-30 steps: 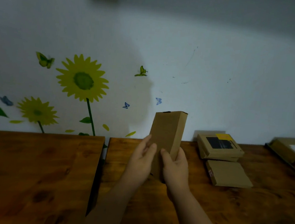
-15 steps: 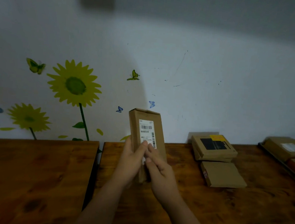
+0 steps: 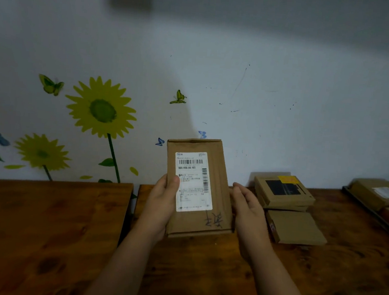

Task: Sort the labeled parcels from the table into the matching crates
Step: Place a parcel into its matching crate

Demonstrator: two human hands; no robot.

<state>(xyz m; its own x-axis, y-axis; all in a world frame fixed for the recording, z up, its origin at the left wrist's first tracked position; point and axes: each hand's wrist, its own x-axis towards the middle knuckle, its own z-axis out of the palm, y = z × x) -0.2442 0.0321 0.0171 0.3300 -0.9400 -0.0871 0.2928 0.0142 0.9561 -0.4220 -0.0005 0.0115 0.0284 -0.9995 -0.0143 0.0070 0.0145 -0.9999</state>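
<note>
I hold a brown cardboard parcel (image 3: 220, 173) upright above the wooden table (image 3: 202, 265), its white barcode label (image 3: 194, 182) facing me and handwriting below the label. My left hand (image 3: 160, 203) grips its left edge, thumb on the front over the label's edge. Beside the parcel's right edge is my right hand (image 3: 250, 208), palm turned towards it and fingers relaxed; whether it touches the parcel is unclear. No crate is plainly in view.
Right of the parcel, a stack of boxes (image 3: 283, 190) stands against the wall, with a flat brown parcel (image 3: 295, 228) in front. More labelled boxes (image 3: 377, 192) lie at the far right behind a dark rim (image 3: 370, 218). A second table (image 3: 40, 228) adjoins on the left across a narrow gap.
The parcel has been turned so that its labelled face is towards me. My right hand left the front of the parcel and moved to its right side.
</note>
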